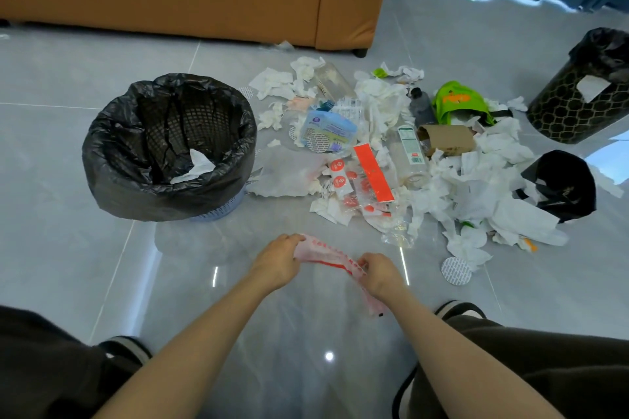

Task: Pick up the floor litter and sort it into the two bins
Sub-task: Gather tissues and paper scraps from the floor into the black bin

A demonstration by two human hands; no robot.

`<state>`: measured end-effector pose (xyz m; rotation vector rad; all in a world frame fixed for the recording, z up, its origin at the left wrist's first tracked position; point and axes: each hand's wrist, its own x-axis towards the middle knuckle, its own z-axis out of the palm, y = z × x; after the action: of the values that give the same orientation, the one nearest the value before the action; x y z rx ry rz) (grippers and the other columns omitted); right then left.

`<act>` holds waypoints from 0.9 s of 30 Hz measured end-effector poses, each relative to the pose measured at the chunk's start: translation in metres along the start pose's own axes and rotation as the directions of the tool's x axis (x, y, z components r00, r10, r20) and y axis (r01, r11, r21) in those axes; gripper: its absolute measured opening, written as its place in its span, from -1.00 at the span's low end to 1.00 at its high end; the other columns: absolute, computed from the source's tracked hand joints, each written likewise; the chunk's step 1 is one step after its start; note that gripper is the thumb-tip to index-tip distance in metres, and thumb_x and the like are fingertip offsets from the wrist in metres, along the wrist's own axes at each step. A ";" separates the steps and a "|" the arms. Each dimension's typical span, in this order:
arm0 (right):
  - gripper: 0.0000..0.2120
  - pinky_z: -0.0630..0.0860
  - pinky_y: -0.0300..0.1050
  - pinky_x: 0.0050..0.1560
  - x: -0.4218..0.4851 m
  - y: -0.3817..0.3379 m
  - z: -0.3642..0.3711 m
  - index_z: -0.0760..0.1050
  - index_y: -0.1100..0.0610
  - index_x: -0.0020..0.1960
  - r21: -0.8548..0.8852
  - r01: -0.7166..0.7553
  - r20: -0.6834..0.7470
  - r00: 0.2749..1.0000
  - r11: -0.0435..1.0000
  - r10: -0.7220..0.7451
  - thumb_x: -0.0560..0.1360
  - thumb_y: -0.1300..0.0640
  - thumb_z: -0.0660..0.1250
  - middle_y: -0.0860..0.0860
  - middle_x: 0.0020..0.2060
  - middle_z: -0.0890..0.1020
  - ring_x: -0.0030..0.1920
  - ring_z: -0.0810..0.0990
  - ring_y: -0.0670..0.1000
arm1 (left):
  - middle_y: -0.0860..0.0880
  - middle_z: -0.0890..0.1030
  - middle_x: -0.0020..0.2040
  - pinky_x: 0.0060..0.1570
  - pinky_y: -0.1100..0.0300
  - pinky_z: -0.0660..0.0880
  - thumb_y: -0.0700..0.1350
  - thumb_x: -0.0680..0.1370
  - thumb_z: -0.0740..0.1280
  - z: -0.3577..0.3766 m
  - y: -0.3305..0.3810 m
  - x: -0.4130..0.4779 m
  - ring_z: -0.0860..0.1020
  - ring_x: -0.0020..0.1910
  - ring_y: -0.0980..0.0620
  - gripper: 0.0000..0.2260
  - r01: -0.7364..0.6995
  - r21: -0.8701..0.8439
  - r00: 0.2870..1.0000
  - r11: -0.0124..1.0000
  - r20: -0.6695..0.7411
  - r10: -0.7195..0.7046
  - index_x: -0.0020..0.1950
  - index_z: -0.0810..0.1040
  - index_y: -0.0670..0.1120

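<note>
1. The left forearm (204,333) and the right forearm (442,333) were seen bare as far as the lower edge of the view.
2. The left hand (279,264) and the right hand (379,274) were likewise uncovered.
3. Loose, dark brownish-black legwear (544,371) was worn on both legs; trousers or shorts could not be told.
4. A dark left shoe (127,349) and right shoe (459,308) were worn, each edged in a pale band.
5. A thin black cord (401,388) was seen beside the right leg.

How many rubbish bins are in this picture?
2. A black-lined basket bin stands left of the litter pile; a dark patterned bin stands at the far right. The black thing below it looks like a bag.
</note>
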<state>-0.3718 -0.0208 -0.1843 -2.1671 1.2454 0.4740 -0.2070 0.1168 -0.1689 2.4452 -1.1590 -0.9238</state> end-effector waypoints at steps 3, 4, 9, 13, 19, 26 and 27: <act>-0.75 0.37 -0.15 -0.25 -0.002 -0.007 -0.001 0.41 -0.01 -0.34 0.060 0.021 -0.043 0.999 0.998 -0.019 0.52 0.09 0.27 0.04 -0.27 0.55 -0.19 0.51 0.09 | -0.07 0.31 0.43 0.35 0.08 0.31 -0.16 0.55 0.23 0.004 0.000 -0.002 0.32 0.39 -0.07 -0.51 -0.042 0.029 0.997 0.999 0.065 0.040 0.47 0.24 0.02; -0.69 0.35 -0.13 -0.29 -0.002 -0.013 -0.004 0.40 -0.01 -0.39 0.089 0.049 -0.057 0.997 0.995 -0.044 0.52 0.08 0.28 0.02 -0.34 0.53 -0.21 0.51 0.08 | -0.06 0.29 0.44 0.35 0.07 0.31 -0.15 0.54 0.24 0.005 -0.001 -0.002 0.31 0.40 -0.06 -0.49 -0.058 0.032 0.996 0.998 0.074 0.056 0.48 0.22 0.03; -0.85 0.51 -0.10 0.00 0.002 -0.052 -0.037 0.67 0.02 0.01 0.144 0.224 -0.153 0.967 0.964 -0.202 0.51 0.07 0.35 -0.01 -0.03 0.68 0.02 0.60 0.02 | -0.10 0.41 0.30 0.23 0.03 0.41 -0.12 0.54 0.26 -0.018 0.002 -0.005 0.49 0.20 -0.11 -0.40 -0.041 -0.084 0.997 0.996 -0.063 0.036 0.50 0.09 0.18; -0.83 0.51 -0.09 0.00 -0.002 -0.087 -0.073 0.66 0.01 0.05 0.131 0.345 -0.259 0.917 0.930 -0.303 0.49 0.05 0.37 -0.02 0.02 0.68 0.05 0.61 0.02 | -0.02 0.51 0.14 0.06 0.10 0.46 -0.06 0.53 0.31 -0.061 0.020 -0.009 0.57 -0.11 0.01 -0.44 -0.111 -0.323 0.944 0.940 -0.330 -0.002 0.46 0.14 0.17; -0.77 0.54 0.01 -0.15 -0.034 -0.154 -0.127 0.67 -0.07 0.01 0.049 0.539 -0.413 0.777 0.841 -0.475 0.50 0.16 0.28 0.03 -0.17 0.67 -0.13 0.59 0.09 | 0.11 0.55 0.01 -0.07 0.15 0.50 0.04 0.54 0.31 -0.137 0.038 -0.028 0.56 -0.21 0.06 -0.44 -0.315 -0.536 0.821 0.783 -0.568 -0.058 0.47 0.14 0.10; -0.68 0.49 -0.03 -0.03 -0.057 -0.247 -0.143 0.60 0.06 0.14 -0.184 0.671 -0.479 0.577 0.718 -0.662 0.54 0.25 0.15 0.07 0.02 0.58 0.02 0.54 0.10 | -0.01 0.60 0.01 -0.32 0.33 0.48 0.12 0.56 0.22 -0.200 -0.001 -0.054 0.60 -0.17 0.05 -0.63 -0.374 -0.772 0.728 0.514 -0.587 -0.354 0.27 0.40 -0.06; -0.68 0.48 -0.03 0.05 -0.057 -0.257 -0.142 0.57 0.07 0.19 -0.189 0.690 -0.469 0.562 0.699 -0.682 0.54 0.24 0.15 0.07 0.07 0.58 0.07 0.54 0.09 | -0.01 0.59 0.01 -0.26 0.27 0.52 0.14 0.58 0.18 -0.205 -0.011 -0.056 0.59 -0.19 0.07 -0.64 -0.334 -0.807 0.731 0.486 -0.548 -0.407 0.25 0.42 -0.07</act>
<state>-0.1754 0.0256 0.0368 -2.6231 0.4885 -0.4827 -0.0928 0.1633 0.0044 1.6090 -0.1799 -0.3286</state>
